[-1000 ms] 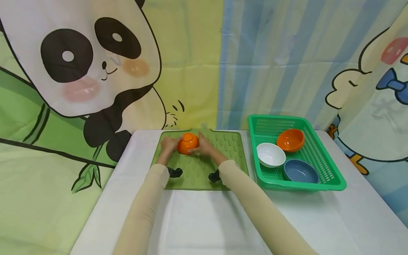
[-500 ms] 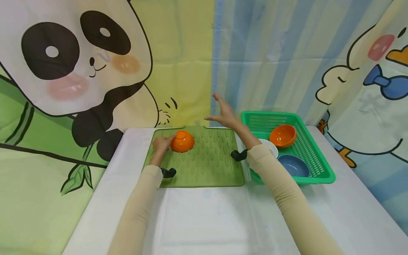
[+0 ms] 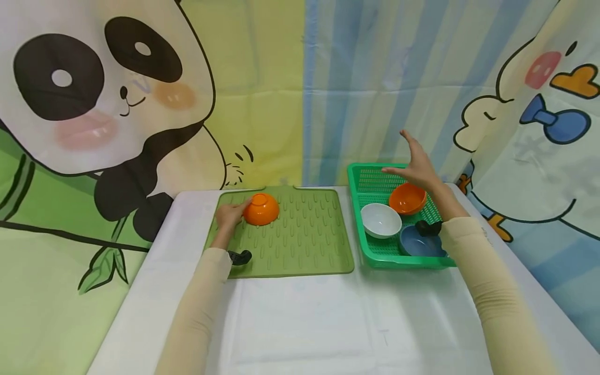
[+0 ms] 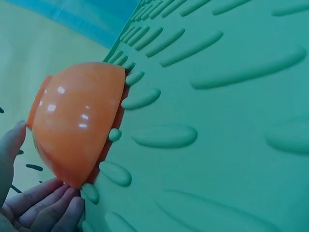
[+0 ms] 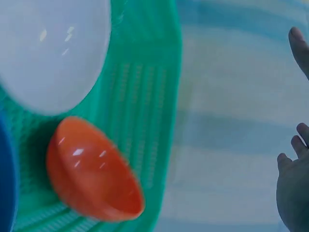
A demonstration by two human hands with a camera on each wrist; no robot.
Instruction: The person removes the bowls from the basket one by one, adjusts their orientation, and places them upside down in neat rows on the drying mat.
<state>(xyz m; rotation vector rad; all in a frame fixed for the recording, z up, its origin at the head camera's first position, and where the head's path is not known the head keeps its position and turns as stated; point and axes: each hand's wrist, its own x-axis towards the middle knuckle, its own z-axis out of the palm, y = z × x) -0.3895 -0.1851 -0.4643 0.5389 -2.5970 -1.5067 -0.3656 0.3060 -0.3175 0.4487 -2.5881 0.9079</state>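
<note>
An orange bowl sits upside down on the green ridged mat, toward its back left. My left hand holds this bowl from the left side. In the left wrist view the thumb is at the bowl's foot and the fingers are at its rim. My right hand is raised over the back of the green basket, thumb and fingers spread, holding nothing. Below it, in the basket, lie a second orange bowl, a white bowl and a blue bowl.
Mat and basket stand side by side on a white-covered table, a narrow gap between them. Behind the table hangs a printed curtain with a panda and a duck. The basket's raised rim surrounds the bowls.
My right hand has let go of the upturned orange bowl and moved right, over the basket. The left hand stays at that bowl. The head view has turned slightly right.
</note>
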